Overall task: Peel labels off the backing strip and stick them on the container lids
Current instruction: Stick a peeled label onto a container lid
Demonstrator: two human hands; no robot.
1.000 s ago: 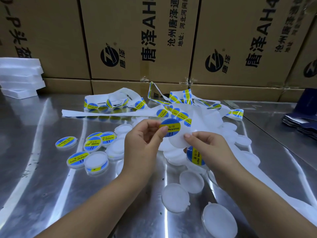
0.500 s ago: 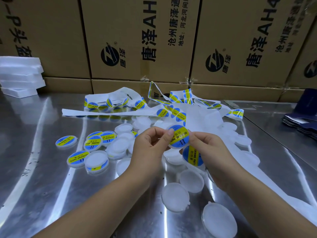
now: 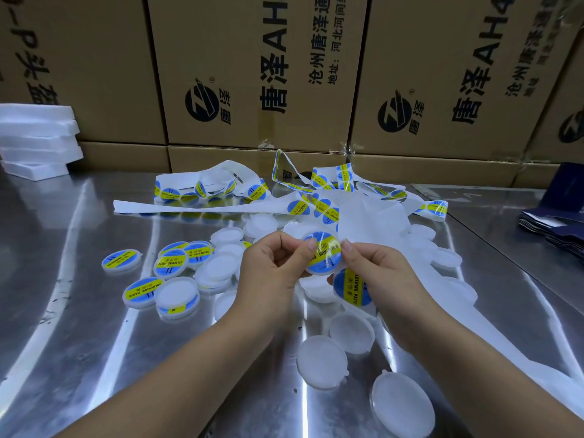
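Head view: left hand (image 3: 271, 267) and right hand (image 3: 379, 273) are both pinching a labelled lid (image 3: 324, 257) above the worktop (image 3: 79, 311), grips narrow.

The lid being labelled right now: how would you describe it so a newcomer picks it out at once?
On the steel table in front of the cardboard boxes, find the two hands at the centre. The lid, with a blue and yellow label, is pinched between the left hand and right hand. It alone is off the table, unlike the labelled lids at left and bare lids below.
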